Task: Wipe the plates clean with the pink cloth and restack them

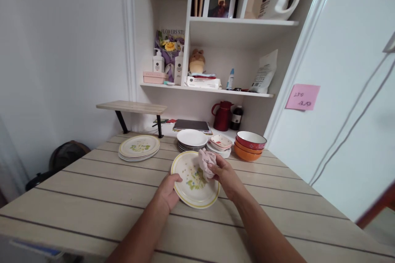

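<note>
A cream plate [188, 195] with a yellow rim and a green floral print is tilted above the table in front of me. My left hand [169, 191] grips its left edge, thumb on the face and the other fingers hidden underneath. Bunched in my right hand [224, 172] is a pale pink cloth [206, 162], which lies against the plate's upper right face. Matching plates [138, 148] are stacked at the left on the table.
Behind the held plate stand a stack of plates topped by a white one [191, 137], small dishes [220, 143] and nested bowls [249, 148]. A low wooden riser [132, 107] is at the back left. Shelves [210, 90] rise behind, with a red jug [222, 117] below them.
</note>
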Demonstrator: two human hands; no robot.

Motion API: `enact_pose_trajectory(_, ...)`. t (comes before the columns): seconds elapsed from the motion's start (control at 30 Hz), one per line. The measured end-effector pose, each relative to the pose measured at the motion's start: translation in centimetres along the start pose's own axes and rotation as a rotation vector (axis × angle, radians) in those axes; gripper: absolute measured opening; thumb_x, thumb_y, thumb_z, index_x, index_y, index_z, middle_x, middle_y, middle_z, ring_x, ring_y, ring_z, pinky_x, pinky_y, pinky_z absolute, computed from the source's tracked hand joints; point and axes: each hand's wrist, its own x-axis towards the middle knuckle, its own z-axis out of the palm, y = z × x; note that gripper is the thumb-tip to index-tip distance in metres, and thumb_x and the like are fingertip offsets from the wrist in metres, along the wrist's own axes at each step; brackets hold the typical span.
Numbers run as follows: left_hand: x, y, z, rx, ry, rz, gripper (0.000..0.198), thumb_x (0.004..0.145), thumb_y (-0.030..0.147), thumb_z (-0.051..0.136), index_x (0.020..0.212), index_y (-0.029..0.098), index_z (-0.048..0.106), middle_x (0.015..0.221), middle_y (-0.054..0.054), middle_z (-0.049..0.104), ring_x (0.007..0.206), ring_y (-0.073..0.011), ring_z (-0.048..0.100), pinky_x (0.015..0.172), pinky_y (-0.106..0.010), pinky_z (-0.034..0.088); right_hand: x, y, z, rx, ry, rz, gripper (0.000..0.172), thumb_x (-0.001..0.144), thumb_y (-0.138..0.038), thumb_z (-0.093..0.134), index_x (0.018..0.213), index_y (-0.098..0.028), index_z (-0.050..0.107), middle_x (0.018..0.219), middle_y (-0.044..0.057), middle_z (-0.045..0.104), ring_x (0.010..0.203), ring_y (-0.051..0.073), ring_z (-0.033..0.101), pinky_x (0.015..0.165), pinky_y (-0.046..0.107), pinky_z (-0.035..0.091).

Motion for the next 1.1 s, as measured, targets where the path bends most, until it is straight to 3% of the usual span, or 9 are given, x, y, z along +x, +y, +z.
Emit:
enact_pose_trajectory(0.27,0.2,0.0,-0.1,0.033,0.041,0.002,0.068,0.055,0.002,0.05,0.123,0.003,0.055,0.093,-0.017,0.075,0.089,-0.0303,0.071,0.088,-0.044,0.052,0.0,-0.8,-0.6,0.461,-0.001,0.078,0.045,0.072,-0.014,0.074,0.113,-0.027,0.059,0.079,-0.004,0.068,0.058,0.009,0.061,0.049,0.018,0.052)
enact_pose_trajectory(0.5,0.0,0.0,-0.1,0.039,0.044,-0.004,0.065,0.056,0.002,0.051,0.12,0.003,0.057,0.094,-0.017,0.074,0.09,-0.0304,0.07,0.089,-0.044,0.051,0.0,-1.0,-0.9,0.42,-0.02,0.03,0.043,0.074,-0.016,0.071,0.113,-0.027,0.058,0.083,-0.003,0.068,0.062,0.01,0.062,0.054,0.019,0.053)
enact_pose_trajectory(0.67,-0.1,0.0,-0.2,0.037,0.054,0.018,0.068,0.055,0.001,0.052,0.123,0.005,0.055,0.096,-0.016,0.074,0.092,-0.0314,0.07,0.09,-0.045,0.05,-0.3,-1.0,-0.7,0.22,-0.02,0.0,0.043,0.074,-0.032,0.071,0.115,-0.026,0.06,0.092,0.002,0.067,0.071,0.015,0.062,0.063,0.029,0.052)
enact_pose_trajectory(0.77,-0.1,0.0,-0.2,0.036,0.059,0.019,0.068,0.055,0.0,0.052,0.123,0.004,0.054,0.097,-0.017,0.074,0.094,-0.0321,0.069,0.091,-0.044,0.05,-0.2,-1.1,-0.7,0.063,0.014,-0.072,0.046,0.076,-0.039,0.068,0.119,-0.027,0.058,0.093,0.002,0.066,0.068,0.015,0.058,0.06,0.029,0.049)
enact_pose_trajectory(0.83,-0.2,0.1,-0.2,0.037,0.056,0.012,0.066,0.055,0.001,0.052,0.121,0.003,0.055,0.097,-0.018,0.074,0.095,-0.0326,0.069,0.091,-0.045,0.05,0.1,-1.1,-1.0,-0.205,0.076,-0.183,0.042,0.08,-0.039,0.063,0.119,-0.027,0.059,0.098,0.003,0.066,0.072,0.017,0.058,0.063,0.03,0.047)
enact_pose_trajectory(0.9,-0.2,0.1,-0.1,0.038,0.051,0.01,0.066,0.055,0.0,0.052,0.121,0.003,0.056,0.098,-0.018,0.073,0.094,-0.0322,0.069,0.091,-0.045,0.05,0.4,-0.8,-1.5,-0.582,0.105,-0.283,0.037,0.081,-0.031,0.057,0.117,-0.026,0.062,0.105,0.005,0.066,0.085,0.02,0.058,0.075,0.033,0.047)
enact_pose_trajectory(1.0,-0.2,0.1,0.0,0.02,0.046,0.023,0.068,0.055,-0.001,0.051,0.123,0.006,0.054,0.1,-0.016,0.074,0.095,-0.0307,0.069,0.091,-0.044,0.05,0.4,-0.3,-2.0,-1.057,-0.031,-0.24,0.04,0.079,-0.019,0.051,0.116,-0.024,0.064,0.108,0.007,0.064,0.097,0.022,0.057,0.087,0.033,0.042)
enact_pose_trajectory(1.1,-0.1,0.0,0.0,-0.004,0.036,0.031,0.071,0.055,-0.002,0.05,0.126,0.005,0.053,0.101,-0.017,0.073,0.096,-0.03,0.069,0.091,-0.043,0.05,0.1,-0.3,-1.8,-1.251,-0.178,-0.114,0.042,0.077,-0.016,0.051,0.117,-0.022,0.063,0.102,0.007,0.063,0.091,0.02,0.058,0.083,0.029,0.042)
